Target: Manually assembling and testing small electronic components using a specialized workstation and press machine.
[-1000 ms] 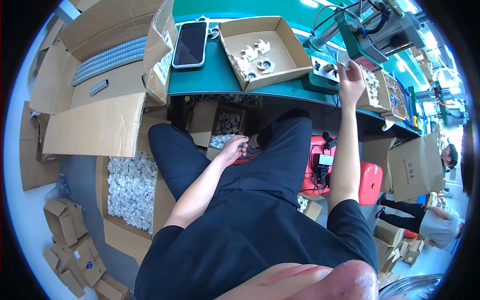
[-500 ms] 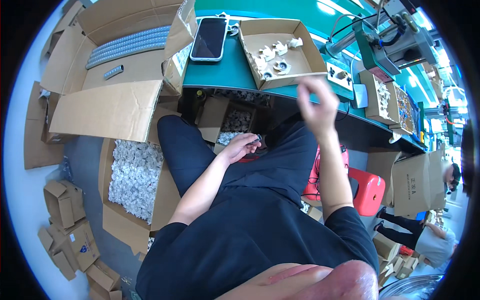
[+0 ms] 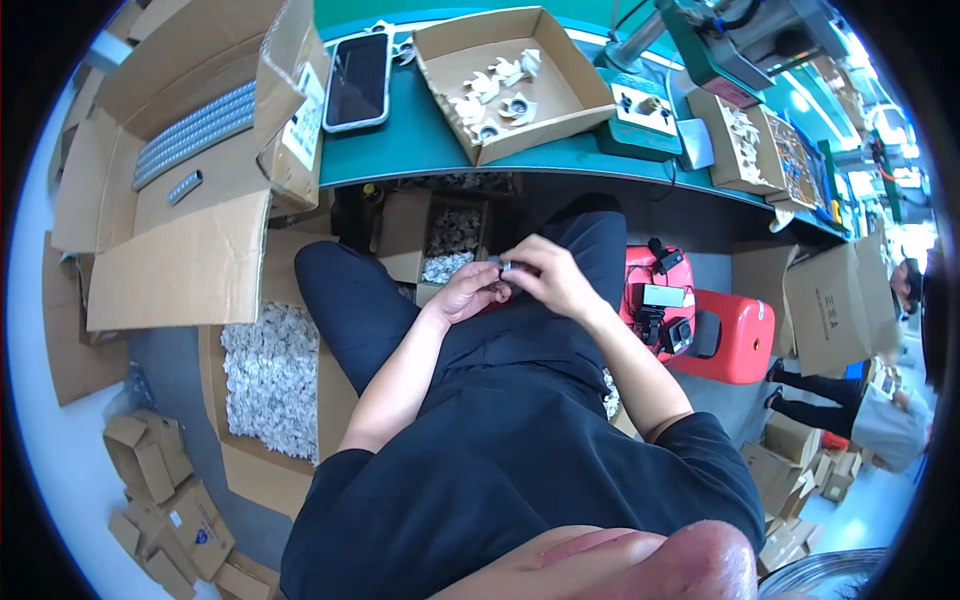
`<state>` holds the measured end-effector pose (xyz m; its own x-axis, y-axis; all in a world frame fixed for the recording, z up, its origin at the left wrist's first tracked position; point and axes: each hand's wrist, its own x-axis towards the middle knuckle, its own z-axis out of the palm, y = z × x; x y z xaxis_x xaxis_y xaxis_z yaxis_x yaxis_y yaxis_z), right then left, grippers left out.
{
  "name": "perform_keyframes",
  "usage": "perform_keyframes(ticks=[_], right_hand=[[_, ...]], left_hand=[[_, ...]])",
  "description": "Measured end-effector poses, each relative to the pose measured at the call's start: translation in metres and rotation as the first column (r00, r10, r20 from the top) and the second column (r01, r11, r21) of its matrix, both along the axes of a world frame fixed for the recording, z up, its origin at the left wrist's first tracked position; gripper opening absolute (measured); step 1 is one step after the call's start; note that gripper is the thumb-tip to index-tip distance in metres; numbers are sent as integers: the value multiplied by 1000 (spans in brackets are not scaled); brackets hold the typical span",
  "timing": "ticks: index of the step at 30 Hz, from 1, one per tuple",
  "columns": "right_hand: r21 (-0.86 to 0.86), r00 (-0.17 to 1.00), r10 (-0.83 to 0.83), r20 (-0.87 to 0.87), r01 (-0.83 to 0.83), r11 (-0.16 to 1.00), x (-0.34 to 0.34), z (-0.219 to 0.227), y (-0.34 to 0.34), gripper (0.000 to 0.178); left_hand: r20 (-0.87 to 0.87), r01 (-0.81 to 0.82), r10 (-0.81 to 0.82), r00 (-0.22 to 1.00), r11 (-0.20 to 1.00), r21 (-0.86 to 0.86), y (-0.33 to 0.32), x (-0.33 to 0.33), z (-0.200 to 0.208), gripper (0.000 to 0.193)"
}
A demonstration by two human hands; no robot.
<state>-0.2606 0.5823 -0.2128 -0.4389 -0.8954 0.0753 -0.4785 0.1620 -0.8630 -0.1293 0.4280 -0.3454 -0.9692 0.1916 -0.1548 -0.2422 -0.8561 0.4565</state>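
My left hand (image 3: pixel 468 294) is closed over my lap around a small dark, roundish piece (image 3: pixel 508 267) with a metallic look. Most of it is covered by fingers, so its exact kind cannot be made out. The fingertips of my right hand (image 3: pixel 552 278) pinch at the same piece from the right, and both hands meet there. Beyond them on the green bench, a shallow cardboard tray (image 3: pixel 560 115) holds several white fan wheels (image 3: pixel 482 88), some with a dark ring at the centre.
A phone (image 3: pixel 358 80) lies left of the tray. An open carton (image 3: pixel 180 255) holds rows of small grey metal pieces (image 3: pixel 195 135). White parts (image 3: pixel 268 385) fill a box at left. A red stool (image 3: pixel 735 335) and a person (image 3: pixel 885 420) are at right.
My right hand has come down from beside the tray to my lap and joined my left hand at the small dark piece. The view has shifted, so the bench appears further left.
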Motion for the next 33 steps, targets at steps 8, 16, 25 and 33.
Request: perform_keyframes(ticks=[8,16,25,33], right_hand=[[-439,548,-734,-401,589,679,-156,119,16,26],[-198,640,-633,-435,618,761,-207,116,10,29],[-115,314,-615,-723,824,555,-353,112,163,29],[420,714,-350,-606,661,622,-391,97,187,30]], left_hand=[[97,8,5,995,991,-135,-1,-1,1,35],[141,-3,30,990,983,-186,-1,-2,-9,33],[216,15,25,976,984,-179,2,-7,-16,31],[250,3,48,967,979,-202,1,-10,-22,31]])
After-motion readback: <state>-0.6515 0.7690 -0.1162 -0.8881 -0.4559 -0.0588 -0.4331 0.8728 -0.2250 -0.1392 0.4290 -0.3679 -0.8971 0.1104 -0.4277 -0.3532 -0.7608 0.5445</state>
